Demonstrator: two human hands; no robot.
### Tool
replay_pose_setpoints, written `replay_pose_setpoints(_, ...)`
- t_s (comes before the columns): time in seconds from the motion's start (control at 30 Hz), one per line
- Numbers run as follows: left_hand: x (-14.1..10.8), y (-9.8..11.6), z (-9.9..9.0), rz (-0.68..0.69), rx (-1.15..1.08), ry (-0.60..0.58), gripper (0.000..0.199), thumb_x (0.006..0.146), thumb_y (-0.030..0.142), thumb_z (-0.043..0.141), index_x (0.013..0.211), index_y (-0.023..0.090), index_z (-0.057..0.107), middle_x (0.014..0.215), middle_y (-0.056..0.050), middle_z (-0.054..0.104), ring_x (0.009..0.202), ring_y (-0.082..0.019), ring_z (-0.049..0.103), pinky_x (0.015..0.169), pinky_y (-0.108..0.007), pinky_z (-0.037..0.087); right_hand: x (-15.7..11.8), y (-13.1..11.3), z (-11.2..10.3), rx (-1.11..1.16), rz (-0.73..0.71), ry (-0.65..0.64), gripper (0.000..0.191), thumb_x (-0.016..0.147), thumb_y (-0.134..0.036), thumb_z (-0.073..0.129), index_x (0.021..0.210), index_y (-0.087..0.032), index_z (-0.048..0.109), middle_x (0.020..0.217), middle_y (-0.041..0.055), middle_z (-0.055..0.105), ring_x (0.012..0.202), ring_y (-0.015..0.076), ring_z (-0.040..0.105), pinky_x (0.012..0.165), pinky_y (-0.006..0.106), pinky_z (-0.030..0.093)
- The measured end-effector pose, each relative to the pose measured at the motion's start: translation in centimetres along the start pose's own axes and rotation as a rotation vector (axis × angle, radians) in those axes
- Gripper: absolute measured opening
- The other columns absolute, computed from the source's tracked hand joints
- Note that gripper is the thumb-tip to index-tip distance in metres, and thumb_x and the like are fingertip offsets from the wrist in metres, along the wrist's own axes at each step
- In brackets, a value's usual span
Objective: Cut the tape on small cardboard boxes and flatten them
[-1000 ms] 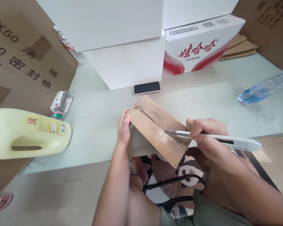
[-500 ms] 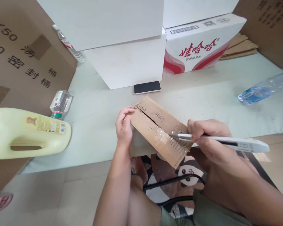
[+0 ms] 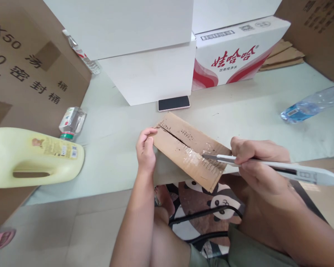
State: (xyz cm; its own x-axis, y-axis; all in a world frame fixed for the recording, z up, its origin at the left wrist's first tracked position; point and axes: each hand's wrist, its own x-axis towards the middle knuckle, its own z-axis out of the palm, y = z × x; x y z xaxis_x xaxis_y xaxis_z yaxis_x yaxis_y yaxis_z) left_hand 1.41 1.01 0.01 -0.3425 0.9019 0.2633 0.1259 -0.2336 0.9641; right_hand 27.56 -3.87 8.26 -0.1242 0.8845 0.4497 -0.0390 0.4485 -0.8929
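Observation:
A flattened brown cardboard piece [image 3: 178, 148] is tilted over the table's front edge, with a dark slit along its middle and clear tape on its nearer half. My left hand [image 3: 146, 150] grips its left end, thumb on top and fingers at the far edge. In my right hand [image 3: 258, 163] is a white utility knife [image 3: 284, 167], fingers wrapped round its body. The knife's extended blade points left and its tip touches the taped cardboard near the end of the slit.
A phone [image 3: 174, 103] lies beyond the cardboard, before white boxes [image 3: 158, 74]. A yellow jug [image 3: 61, 165] and a small bottle [image 3: 72, 122] are left; a water bottle [image 3: 311, 105] lies right. A large carton [image 3: 41, 48] stands at far left, a chair [image 3: 200, 218] below.
My right hand and the utility knife have moved to the right, drawing the blade partly back. The cardboard's near right end has risen slightly. My left hand keeps its hold.

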Motion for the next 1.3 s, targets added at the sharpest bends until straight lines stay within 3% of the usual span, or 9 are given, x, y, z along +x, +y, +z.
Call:
replay_pose_setpoints(0.17,0.2,-0.4,0.0,0.045,0.043,-0.001,0.025,0.086,0.040,0.052,0.095,0.023,0.067,0.107,-0.007,0.068,0.113,-0.026,0.061,0.099,-0.037,0.046,0.2,-1.3,-0.4,-0.242,-0.039,-0.094,0.018,0.076,-0.007,0.052,0.065,-0.021,0.054,0.054,-0.0020,0.040,0.054,0.0133,0.037,0.053,0.031,0.026)
replay_pose_setpoints(0.33,0.2,-0.4,-0.2,0.045,0.016,0.009,0.022,0.084,0.038,0.053,0.093,0.023,0.067,0.110,-0.007,0.067,0.119,-0.027,0.059,0.102,-0.038,0.044,0.3,-0.5,-0.4,-0.226,-0.058,-0.099,0.017,0.075,-0.007,0.053,0.064,-0.020,0.055,0.055,-0.0029,0.042,0.052,0.0117,0.038,0.052,0.030,0.027)
replay_pose_setpoints(0.5,0.2,-0.3,-0.5,0.004,-0.063,0.044,0.021,0.082,0.035,0.054,0.092,0.022,0.067,0.110,-0.007,0.068,0.114,-0.026,0.061,0.101,-0.038,0.043,0.8,1.5,-0.7,0.089,-0.184,0.186,0.014,0.077,-0.016,0.054,0.065,-0.023,0.055,0.048,-0.0053,0.036,0.043,0.0105,0.029,0.049,0.029,0.028)
replay_pose_setpoints(0.6,0.3,-0.3,-0.5,-0.012,-0.077,0.065,0.021,0.080,0.034,0.054,0.091,0.021,0.067,0.109,-0.007,0.068,0.112,-0.025,0.061,0.098,-0.037,0.044,1.2,3.3,-1.2,-0.066,-0.139,0.455,0.013,0.081,-0.023,0.056,0.068,-0.024,0.056,0.053,-0.0043,0.044,0.041,0.0114,0.036,0.044,0.029,0.031)
replay_pose_setpoints(0.67,0.3,-0.1,-0.5,-0.029,-0.103,0.084,0.021,0.078,0.033,0.054,0.090,0.021,0.066,0.108,-0.007,0.068,0.109,-0.024,0.062,0.094,-0.035,0.045,1.4,4.6,-1.6,-0.267,-0.022,0.506,0.014,0.086,-0.028,0.054,0.073,-0.024,0.060,0.058,-0.0025,0.052,0.045,0.0133,0.047,0.046,0.029,0.038)
replay_pose_setpoints(0.87,0.9,0.8,-0.6,-0.088,-0.250,0.227,0.017,0.070,0.029,0.057,0.082,0.020,0.065,0.093,-0.005,0.069,0.089,-0.019,0.063,0.077,-0.029,0.047,1.2,8.2,-2.6,-0.800,0.240,0.200,0.022,0.086,-0.041,0.060,0.091,-0.021,0.069,0.063,0.0014,0.065,0.056,0.0181,0.060,0.055,0.030,0.044)
replay_pose_setpoints(1.03,1.4,1.5,-1.1,-0.167,-0.350,0.362,0.017,0.066,0.027,0.058,0.080,0.019,0.062,0.084,-0.003,0.067,0.078,-0.016,0.060,0.069,-0.026,0.046,0.8,10.9,-3.1,-1.092,0.232,-0.103,0.043,0.086,-0.031,0.056,0.126,-0.019,0.064,0.113,0.0133,0.073,0.091,0.0302,0.069,0.075,0.040,0.049)
replay_pose_setpoints(1.13,1.7,1.9,-1.3,-0.223,-0.365,0.437,0.019,0.063,0.024,0.056,0.080,0.019,0.060,0.083,-0.003,0.066,0.076,-0.016,0.059,0.068,-0.025,0.046,0.6,12.0,-3.0,-1.189,0.268,-0.253,0.048,0.087,-0.021,0.048,0.133,-0.019,0.061,0.118,0.0151,0.071,0.104,0.0333,0.066,0.082,0.044,0.048)
replay_pose_setpoints(1.3,1.9,1.8,-2.3,-0.282,-0.242,0.483,0.021,0.064,0.028,0.056,0.084,0.020,0.057,0.077,0.000,0.059,0.069,-0.014,0.054,0.062,-0.024,0.041,0.7,11.2,-2.4,-1.068,0.287,-0.219,0.034,0.090,-0.029,0.047,0.114,-0.019,0.070,0.116,0.0162,0.069,0.111,0.0347,0.062,0.091,0.050,0.046)
